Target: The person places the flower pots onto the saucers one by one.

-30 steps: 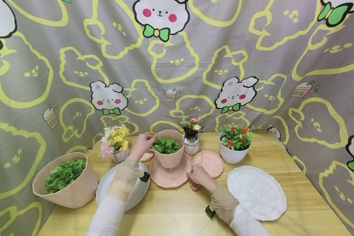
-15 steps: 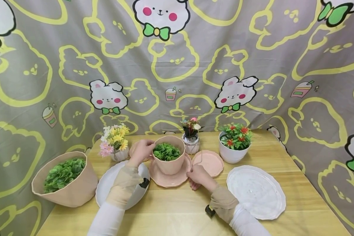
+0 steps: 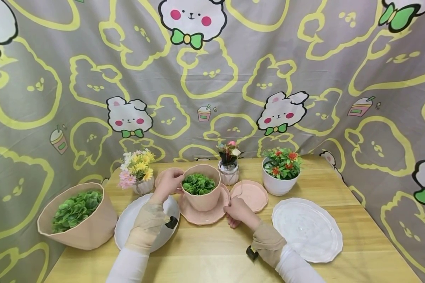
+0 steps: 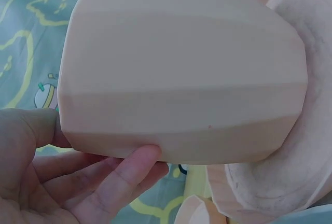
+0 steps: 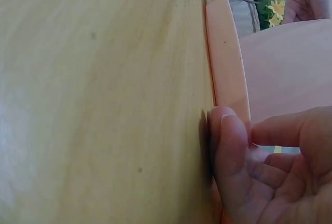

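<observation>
My left hand (image 3: 168, 184) grips the left side of a peach-pink plant pot (image 3: 201, 202) holding a green leafy plant (image 3: 198, 184). In the left wrist view, the fingers lie along the outer wall of the faceted pot (image 4: 181, 73), near its rim. Beneath the pot is a pink saucer (image 3: 204, 220); the pot's base stands on it or very close to it, I cannot tell which. My right hand (image 3: 241, 211) pinches the saucer's right edge. The right wrist view has thumb and forefinger on the saucer's rim (image 5: 228, 58), low against the wooden table.
A larger pink pot (image 3: 92, 232) with greenery and a white plate (image 3: 122, 224) are at left. Smaller pink saucers (image 3: 253, 194) lie behind. Potted flowers (image 3: 138, 173), a small rose pot (image 3: 229, 173), a white pot (image 3: 280, 184) and another white plate (image 3: 306, 228) stand around.
The left hand has lowered the pink plant pot down onto or close to the saucer, and it sits more upright. The right hand has stayed at the saucer's edge.
</observation>
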`<state>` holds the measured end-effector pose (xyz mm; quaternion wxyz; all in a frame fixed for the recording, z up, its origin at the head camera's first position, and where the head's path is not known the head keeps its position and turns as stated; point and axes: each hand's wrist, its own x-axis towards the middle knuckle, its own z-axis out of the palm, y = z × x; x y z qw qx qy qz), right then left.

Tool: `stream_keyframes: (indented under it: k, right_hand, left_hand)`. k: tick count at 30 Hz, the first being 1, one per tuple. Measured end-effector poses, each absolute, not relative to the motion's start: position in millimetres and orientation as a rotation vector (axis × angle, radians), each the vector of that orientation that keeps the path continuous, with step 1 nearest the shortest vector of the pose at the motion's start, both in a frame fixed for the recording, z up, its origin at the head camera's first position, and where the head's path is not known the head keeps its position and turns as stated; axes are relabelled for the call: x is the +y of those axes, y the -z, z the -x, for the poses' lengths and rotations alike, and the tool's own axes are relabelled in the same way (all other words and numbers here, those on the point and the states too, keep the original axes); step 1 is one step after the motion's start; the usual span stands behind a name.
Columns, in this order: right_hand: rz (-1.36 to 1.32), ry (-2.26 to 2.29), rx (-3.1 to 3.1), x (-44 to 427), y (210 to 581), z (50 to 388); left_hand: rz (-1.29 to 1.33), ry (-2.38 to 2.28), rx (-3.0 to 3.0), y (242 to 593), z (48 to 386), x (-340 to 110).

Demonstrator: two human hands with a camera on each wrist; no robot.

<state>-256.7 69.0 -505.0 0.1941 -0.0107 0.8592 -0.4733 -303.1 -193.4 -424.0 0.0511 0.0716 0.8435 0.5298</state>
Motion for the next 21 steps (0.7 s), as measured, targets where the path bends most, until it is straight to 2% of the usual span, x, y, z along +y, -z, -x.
stream_keyframes:
  k: [10, 21]
  right_hand:
    - [0.080, 1.337, 2.390, 72, 500, 253]
    - [0.139, 1.447, 2.415, 111, 460, 239]
  left_hand:
    - [-0.054, -1.584, 2.644, 412, 295, -195]
    - [-0.022, -1.834, 2.779, 380, 283, -197]
